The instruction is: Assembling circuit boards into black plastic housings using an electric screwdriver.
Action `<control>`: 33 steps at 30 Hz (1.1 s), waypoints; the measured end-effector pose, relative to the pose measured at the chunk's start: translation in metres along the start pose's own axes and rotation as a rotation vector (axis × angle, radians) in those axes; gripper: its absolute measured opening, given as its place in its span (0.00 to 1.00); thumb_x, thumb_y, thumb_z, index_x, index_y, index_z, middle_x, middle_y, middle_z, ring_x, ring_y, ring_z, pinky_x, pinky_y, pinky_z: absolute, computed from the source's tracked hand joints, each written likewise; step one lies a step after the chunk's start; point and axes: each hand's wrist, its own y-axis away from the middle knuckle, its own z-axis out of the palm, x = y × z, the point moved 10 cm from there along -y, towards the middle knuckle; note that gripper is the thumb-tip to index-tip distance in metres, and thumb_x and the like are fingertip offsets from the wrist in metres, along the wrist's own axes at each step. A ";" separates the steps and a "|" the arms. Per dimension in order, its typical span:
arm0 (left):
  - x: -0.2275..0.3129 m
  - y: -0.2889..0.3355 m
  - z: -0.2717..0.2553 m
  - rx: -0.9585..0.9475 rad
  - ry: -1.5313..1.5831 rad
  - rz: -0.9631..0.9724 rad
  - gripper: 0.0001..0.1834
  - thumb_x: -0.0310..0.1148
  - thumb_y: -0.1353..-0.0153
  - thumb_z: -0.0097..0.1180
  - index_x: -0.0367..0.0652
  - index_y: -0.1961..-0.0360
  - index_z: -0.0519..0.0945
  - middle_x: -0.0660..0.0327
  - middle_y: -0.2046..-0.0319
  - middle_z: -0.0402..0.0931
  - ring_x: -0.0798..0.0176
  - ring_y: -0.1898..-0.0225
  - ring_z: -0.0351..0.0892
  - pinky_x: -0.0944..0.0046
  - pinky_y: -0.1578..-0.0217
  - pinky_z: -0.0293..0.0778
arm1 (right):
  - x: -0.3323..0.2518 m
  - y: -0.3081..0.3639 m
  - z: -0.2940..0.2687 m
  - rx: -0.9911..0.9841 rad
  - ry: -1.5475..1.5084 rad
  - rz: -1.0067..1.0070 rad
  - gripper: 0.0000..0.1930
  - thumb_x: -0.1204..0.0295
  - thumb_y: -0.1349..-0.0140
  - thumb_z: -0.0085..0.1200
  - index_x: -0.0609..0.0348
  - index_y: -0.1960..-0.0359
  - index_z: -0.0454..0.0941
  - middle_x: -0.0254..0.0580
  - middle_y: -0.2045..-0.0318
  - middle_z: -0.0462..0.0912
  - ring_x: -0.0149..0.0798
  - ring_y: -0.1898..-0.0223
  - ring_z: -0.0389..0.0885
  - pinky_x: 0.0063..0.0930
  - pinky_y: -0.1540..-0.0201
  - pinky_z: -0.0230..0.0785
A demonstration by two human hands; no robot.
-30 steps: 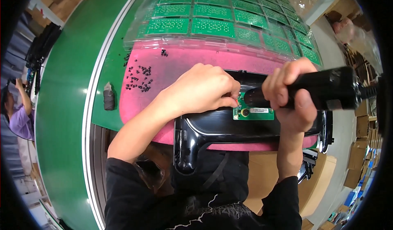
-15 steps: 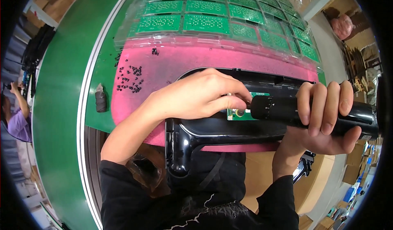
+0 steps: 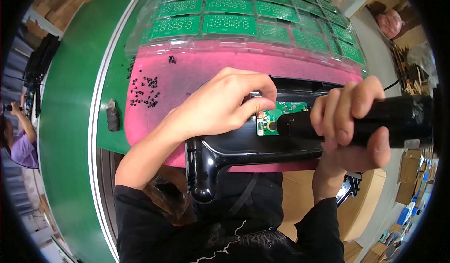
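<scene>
My right hand point(image 3: 341, 111) is wrapped round a thick black electric screwdriver point(image 3: 408, 122). The tool lies almost level, its nose pointing left over a small green circuit board point(image 3: 288, 108) with a few components on it. That board sits inside a glossy black plastic housing point(image 3: 262, 159), whose rounded end comes toward me. Over the board's upper left corner, my left hand point(image 3: 229, 99) has thumb and forefinger closed in a pinch; whatever is between them is hidden. The screwdriver's tip cannot be made out against the board.
A pink mat point(image 3: 187, 68) lies under the housing, with small black screws point(image 3: 149, 87) scattered at its left. Clear trays of green circuit boards point(image 3: 229, 24) stand behind it. A dark wrapped roll point(image 3: 113, 117) lies on the green table point(image 3: 70, 103). Another person point(image 3: 23, 143) is at far left.
The screwdriver and my right hand have shifted left and tilted toward the board. My left fingers have moved from the screwdriver's nose up and left, baring more of the board.
</scene>
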 end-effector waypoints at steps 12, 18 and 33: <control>-0.006 0.000 -0.006 0.063 -0.066 -0.055 0.08 0.29 0.36 0.54 0.34 0.68 0.77 0.50 0.76 0.77 0.50 0.72 0.79 0.59 0.69 0.73 | 0.017 0.004 0.018 -0.002 0.051 0.090 0.22 0.53 0.46 0.63 0.55 0.68 0.66 0.27 0.85 0.69 0.26 0.88 0.64 0.23 0.83 0.60; -0.008 0.005 0.002 0.021 -0.070 -0.021 0.09 0.29 0.38 0.57 0.33 0.63 0.79 0.48 0.68 0.80 0.45 0.63 0.82 0.53 0.61 0.76 | 0.027 0.012 0.037 -0.206 -0.052 0.210 0.22 0.64 0.52 0.74 0.60 0.66 0.73 0.34 0.79 0.77 0.27 0.78 0.72 0.21 0.73 0.62; -0.009 0.008 0.018 -0.159 -0.217 -0.035 0.08 0.29 0.43 0.61 0.35 0.65 0.80 0.52 0.67 0.80 0.45 0.61 0.80 0.51 0.59 0.76 | 0.027 0.011 0.032 -0.171 -0.038 0.177 0.19 0.65 0.47 0.68 0.60 0.62 0.70 0.32 0.78 0.74 0.27 0.75 0.72 0.22 0.70 0.65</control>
